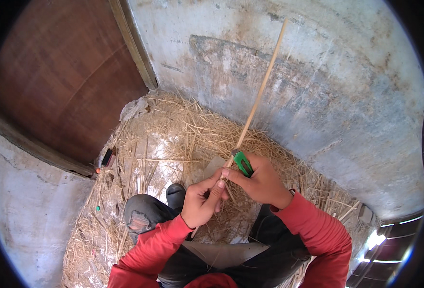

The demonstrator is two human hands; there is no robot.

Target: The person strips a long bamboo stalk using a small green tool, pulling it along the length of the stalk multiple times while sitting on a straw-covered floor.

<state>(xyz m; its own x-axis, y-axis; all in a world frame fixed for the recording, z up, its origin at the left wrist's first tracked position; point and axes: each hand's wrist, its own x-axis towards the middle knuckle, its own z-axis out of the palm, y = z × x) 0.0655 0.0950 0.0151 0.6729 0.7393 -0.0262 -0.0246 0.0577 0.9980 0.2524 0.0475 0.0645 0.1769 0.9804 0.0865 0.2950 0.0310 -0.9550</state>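
A long, thin strip of pale wood or bamboo (261, 89) slants up and away from my hands, its far end in front of the wall. My left hand (203, 199) pinches the strip near its lower part, thumb on top. A green utility knife (243, 163) is in my right hand (260, 181), its front end lying against the strip just beyond my fingers. The right thumb presses close to the left fingertips. A short stretch of the strip shows below my left hand. The blade's contact with the strip is too small to make out.
Straw and shavings (188, 115) cover the floor around my bent knees. A weathered grey wall (327, 96) rises ahead and to the right. At the left is a brown door panel (68, 72) with a wooden frame. A small dark object (107, 157) lies near it.
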